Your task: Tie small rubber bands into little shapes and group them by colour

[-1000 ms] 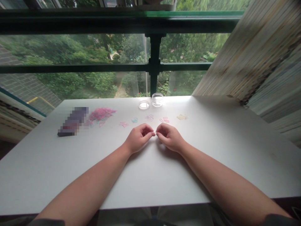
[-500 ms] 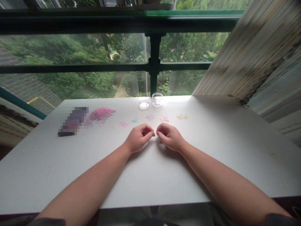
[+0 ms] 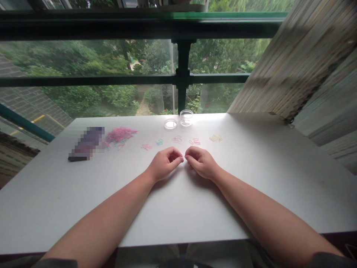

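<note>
My left hand [image 3: 166, 163] and my right hand [image 3: 202, 162] meet almost tip to tip over the middle of the white table [image 3: 178, 212]. Each is closed in a pinch, thumb against forefinger. Whatever sits between the fingertips is too small to make out. Just beyond the hands lie small groups of paper clips: pink ones [image 3: 146, 147], blue-green ones [image 3: 159, 142], lilac ones [image 3: 176, 139], more pink ones [image 3: 196, 142] and pale yellow ones [image 3: 216, 138]. A larger heap of mixed, mostly pink clips [image 3: 121, 135] lies farther left.
Near the window edge stand a clear round jar [image 3: 186, 118] and, left of it, its likely lid [image 3: 170, 124]. A blurred-out dark object [image 3: 87, 143] rests at the left. Behind the table runs a green window frame [image 3: 183, 59]; a striped curtain [image 3: 273, 67] hangs at the right.
Both hands hold nearly the same pinched pose and place. The view has shifted very slightly; the clips, jar and lid have not visibly moved on the table.
</note>
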Demonstrator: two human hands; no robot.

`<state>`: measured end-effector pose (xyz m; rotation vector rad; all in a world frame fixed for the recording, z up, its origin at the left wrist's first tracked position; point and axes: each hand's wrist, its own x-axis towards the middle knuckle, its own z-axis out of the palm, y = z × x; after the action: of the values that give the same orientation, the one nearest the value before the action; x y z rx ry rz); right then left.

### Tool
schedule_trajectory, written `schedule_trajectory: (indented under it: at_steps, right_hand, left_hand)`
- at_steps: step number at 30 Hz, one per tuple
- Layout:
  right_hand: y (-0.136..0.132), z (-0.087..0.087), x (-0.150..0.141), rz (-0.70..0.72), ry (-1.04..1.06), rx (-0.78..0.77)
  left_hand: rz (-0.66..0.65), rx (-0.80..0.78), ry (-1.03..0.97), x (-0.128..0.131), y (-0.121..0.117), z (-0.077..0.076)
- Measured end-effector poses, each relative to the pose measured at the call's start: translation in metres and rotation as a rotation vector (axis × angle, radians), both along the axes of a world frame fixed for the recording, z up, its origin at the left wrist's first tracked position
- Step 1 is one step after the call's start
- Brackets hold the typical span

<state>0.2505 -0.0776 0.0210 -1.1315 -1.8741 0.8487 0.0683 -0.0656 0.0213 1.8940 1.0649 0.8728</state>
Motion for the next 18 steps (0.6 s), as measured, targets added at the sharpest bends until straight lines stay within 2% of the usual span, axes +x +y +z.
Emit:
schedule_trajectory:
  at_steps: [18]
  right_hand:
    - [0.0002, -0.0006, 0.0005, -0.005, -0.023, -0.015]
  left_hand:
    - [-0.004, 0.005, 0.008, 0.0006, -0.0009, 0.0007]
